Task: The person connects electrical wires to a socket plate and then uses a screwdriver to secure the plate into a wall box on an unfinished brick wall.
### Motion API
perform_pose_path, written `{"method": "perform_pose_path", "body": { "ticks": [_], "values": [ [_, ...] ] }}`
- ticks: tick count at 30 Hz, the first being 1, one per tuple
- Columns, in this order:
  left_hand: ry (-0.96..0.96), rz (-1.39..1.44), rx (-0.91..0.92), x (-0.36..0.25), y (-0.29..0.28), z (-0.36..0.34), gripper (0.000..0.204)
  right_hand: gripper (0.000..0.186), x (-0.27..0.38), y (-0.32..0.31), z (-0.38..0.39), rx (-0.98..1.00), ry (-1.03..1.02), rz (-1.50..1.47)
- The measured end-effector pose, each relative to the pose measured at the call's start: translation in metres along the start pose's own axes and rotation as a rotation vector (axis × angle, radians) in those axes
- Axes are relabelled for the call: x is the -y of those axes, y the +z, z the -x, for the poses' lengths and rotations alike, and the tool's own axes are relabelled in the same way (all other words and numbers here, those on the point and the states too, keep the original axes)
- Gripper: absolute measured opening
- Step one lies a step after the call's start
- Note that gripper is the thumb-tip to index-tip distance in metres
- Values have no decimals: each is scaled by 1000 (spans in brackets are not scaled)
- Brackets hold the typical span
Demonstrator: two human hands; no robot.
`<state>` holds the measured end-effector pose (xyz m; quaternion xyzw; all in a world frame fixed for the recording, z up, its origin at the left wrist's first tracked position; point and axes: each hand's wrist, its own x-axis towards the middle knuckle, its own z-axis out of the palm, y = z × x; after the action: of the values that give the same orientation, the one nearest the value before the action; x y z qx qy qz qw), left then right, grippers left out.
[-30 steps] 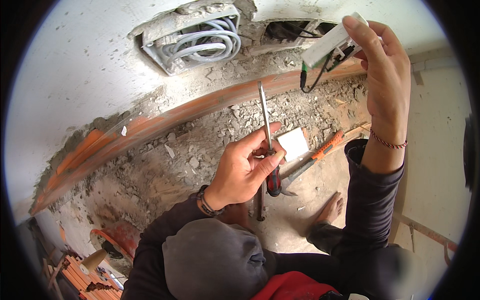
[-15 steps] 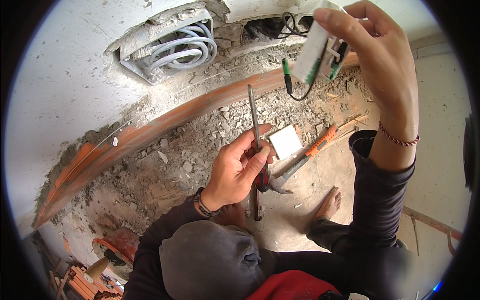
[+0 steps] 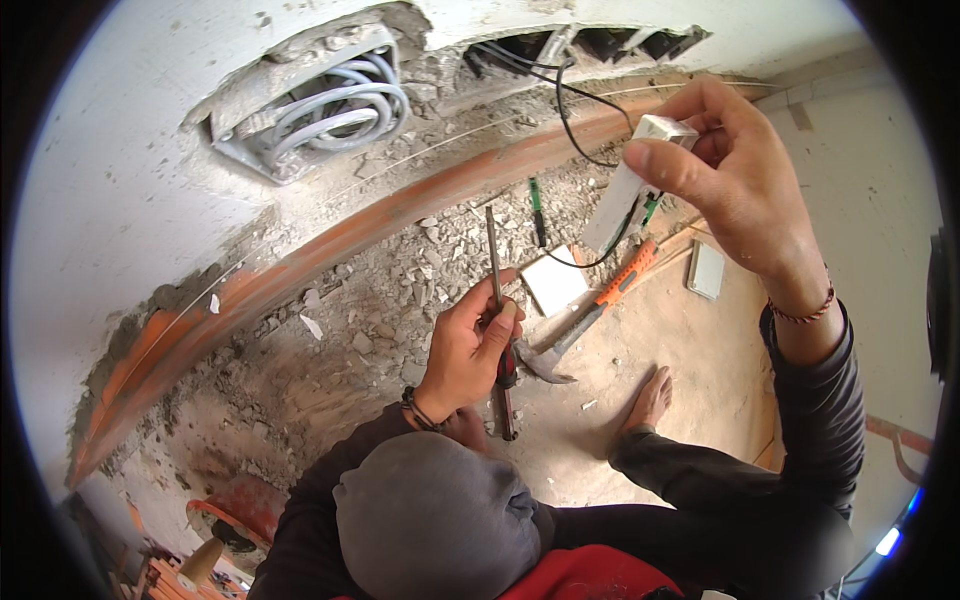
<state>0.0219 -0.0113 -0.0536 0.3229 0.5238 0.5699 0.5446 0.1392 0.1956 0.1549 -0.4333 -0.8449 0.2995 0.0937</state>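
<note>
My left hand is closed round a screwdriver with a red and black handle, its shaft pointing up toward the wall. My right hand is raised at the right and pinches a white socket module between thumb and fingers. Black wires run from the module up into a rough opening in the white wall. A green-tipped lead hangs just left of the module.
A wall box holds coiled grey cables. An orange conduit runs along the chased wall base among rubble. On the floor lie an orange-handled hammer and two white cover plates. A bare foot rests nearby.
My right hand has brought the white module down and away from the wall opening, drawing its wires out. My left hand still holds the screwdriver in about the same place.
</note>
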Motion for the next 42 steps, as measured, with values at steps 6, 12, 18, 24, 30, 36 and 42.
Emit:
{"method": "perform_pose_path", "body": {
  "ticks": [6,12,18,24,30,36,42],
  "values": [
    [30,76,-3,12,8,-4,43,73,-12,2,-3,-27,88,191],
    [-55,222,-119,21,15,-8,40,81,-26,4,-6,-15,9,192],
    [-101,232,-139,27,2,-7,37,66,-25,4,-5,158,104,103],
    [-97,153,-215,17,-1,0,37,59,-46,10,-6,215,27,226],
    [-142,88,-306,7,-5,22,36,57,-76,12,-10,200,-175,75],
    [-222,22,-412,-5,-1,43,35,55,-87,-14,-21,338,-185,98],
    [-321,-167,-421,-35,8,47,32,55,-109,-24,-38,346,-306,50]
  ]
}}
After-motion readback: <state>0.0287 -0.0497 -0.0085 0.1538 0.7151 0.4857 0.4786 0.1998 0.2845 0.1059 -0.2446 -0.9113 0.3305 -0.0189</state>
